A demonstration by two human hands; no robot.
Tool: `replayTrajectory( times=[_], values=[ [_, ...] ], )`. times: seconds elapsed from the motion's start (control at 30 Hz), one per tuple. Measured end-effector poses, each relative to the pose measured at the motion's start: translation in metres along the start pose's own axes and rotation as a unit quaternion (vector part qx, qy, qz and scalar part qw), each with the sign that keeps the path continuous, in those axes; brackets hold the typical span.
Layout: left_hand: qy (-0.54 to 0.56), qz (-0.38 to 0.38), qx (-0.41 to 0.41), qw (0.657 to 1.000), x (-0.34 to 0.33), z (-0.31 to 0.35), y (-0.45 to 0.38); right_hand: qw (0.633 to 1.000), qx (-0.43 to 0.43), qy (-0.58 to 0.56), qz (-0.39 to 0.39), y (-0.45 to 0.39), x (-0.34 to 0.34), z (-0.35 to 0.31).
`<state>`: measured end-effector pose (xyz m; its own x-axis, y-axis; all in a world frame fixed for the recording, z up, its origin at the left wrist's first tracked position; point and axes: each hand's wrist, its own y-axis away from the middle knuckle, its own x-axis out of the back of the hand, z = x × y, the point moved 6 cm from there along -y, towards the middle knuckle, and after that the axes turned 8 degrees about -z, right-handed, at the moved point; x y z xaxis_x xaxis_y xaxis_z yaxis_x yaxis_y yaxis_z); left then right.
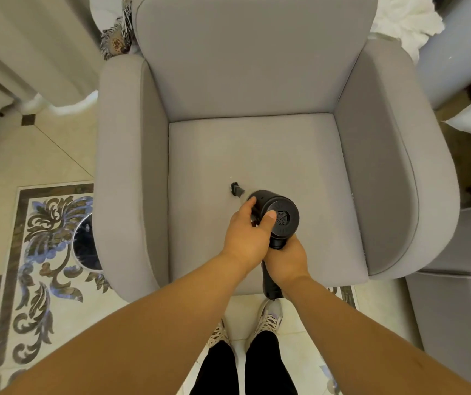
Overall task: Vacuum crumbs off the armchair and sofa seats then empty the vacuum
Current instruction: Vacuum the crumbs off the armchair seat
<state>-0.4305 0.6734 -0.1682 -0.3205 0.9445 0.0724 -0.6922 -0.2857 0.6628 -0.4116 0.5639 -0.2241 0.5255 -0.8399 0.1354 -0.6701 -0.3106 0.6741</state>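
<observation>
— Grey fabric everywhere: that's the armchair (257, 81), seen from straight above, and its seat cushion (206, 155) fills the middle of the view.

— Where's the vacuum?

— The black handheld vacuum (281, 216) is over the front half of the seat, rear vent facing up at the camera. Its thin nozzle (236, 189) points away from the person and down, with the tip at the cushion; whether it actually touches the fabric I cannot tell.

— And the hands?

— The left hand (247, 235) wraps the barrel from the left side, fingers (250, 201) curled over the top and the thumb pressed onto the rear face. The right hand (285, 260) is below it, closed round the handle, which sticks out black beneath the wrist.

— Any crumbs?

— A tiny pale speck (231, 177) lies just beyond the nozzle tip.

— Around the chair?

— Patterned floor tiles (43, 252) to the left, a round dark object (86, 243) partly hidden by the left armrest, and the person's patterned shoes (268, 317) at the chair's front edge.
</observation>
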Motion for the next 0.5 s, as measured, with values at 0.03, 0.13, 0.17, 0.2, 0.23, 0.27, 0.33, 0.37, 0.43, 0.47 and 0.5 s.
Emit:
replayTrajectory(
  times=[0.03, 0.13, 0.17, 0.2, 0.23, 0.27, 0.33, 0.37, 0.43, 0.47, 0.5],
  values=[
    [0.001, 0.004, -0.001, 1.000, 0.003, 0.000, 0.000, 1.000, -0.001, 0.005, -0.004, -0.001, -0.003, -0.001],
    [0.007, 0.015, -0.003, 1.000, 0.012, 0.000, -0.001, 1.000, -0.001, 0.021, -0.009, -0.005, -0.009, -0.005],
    [0.009, 0.018, -0.004, 1.000, 0.015, 0.000, -0.001, 1.000, -0.001, 0.026, -0.010, -0.006, -0.011, -0.007],
    [0.011, 0.020, -0.005, 1.000, 0.017, 0.000, -0.001, 0.999, -0.001, 0.031, -0.011, -0.006, -0.011, -0.009],
    [0.013, 0.022, -0.006, 1.000, 0.018, 0.000, -0.001, 0.999, -0.001, 0.035, -0.013, -0.006, -0.012, -0.010],
    [0.015, 0.023, -0.008, 1.000, 0.019, -0.001, 0.000, 0.999, 0.000, 0.040, -0.014, -0.005, -0.012, -0.012],
    [0.020, 0.024, -0.013, 0.999, 0.020, 0.001, 0.001, 0.999, 0.006, 0.051, -0.010, -0.003, -0.009, -0.016],
    [0.022, 0.024, -0.017, 0.999, 0.019, 0.003, 0.002, 0.998, 0.010, 0.054, -0.006, -0.002, -0.007, -0.017],
    [0.028, 0.030, -0.021, 0.999, 0.020, 0.004, 0.003, 0.998, 0.015, 0.062, -0.005, -0.002, -0.007, -0.021],
    [0.031, 0.037, -0.021, 0.999, 0.021, 0.004, 0.003, 0.998, 0.015, 0.066, -0.010, -0.002, -0.008, -0.023],
    [0.035, 0.045, -0.019, 0.998, 0.024, 0.003, 0.004, 0.997, 0.015, 0.073, -0.019, -0.003, -0.011, -0.024]
  ],
)
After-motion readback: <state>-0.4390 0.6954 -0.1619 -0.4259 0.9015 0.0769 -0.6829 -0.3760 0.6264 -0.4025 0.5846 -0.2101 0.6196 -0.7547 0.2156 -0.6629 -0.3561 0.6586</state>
